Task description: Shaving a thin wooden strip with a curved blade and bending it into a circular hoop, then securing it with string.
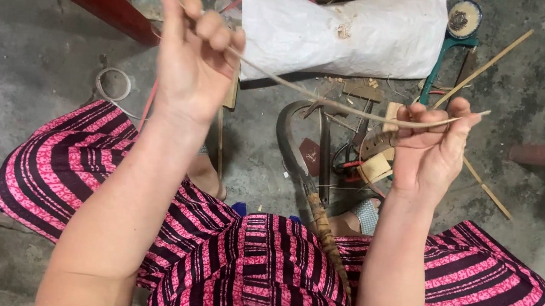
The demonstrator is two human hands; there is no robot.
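A: Both hands up! The left hand (194, 58) is fisted round a thin bamboo strip (335, 104).

B: And the right hand (431, 149) pinches its far end; the strip sags between them, above the curved knife (291, 141).

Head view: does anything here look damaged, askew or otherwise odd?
The white sack on the floor has a small ragged hole near its top middle. The thin strip bows between the left hand and right hand; nothing else stands out.
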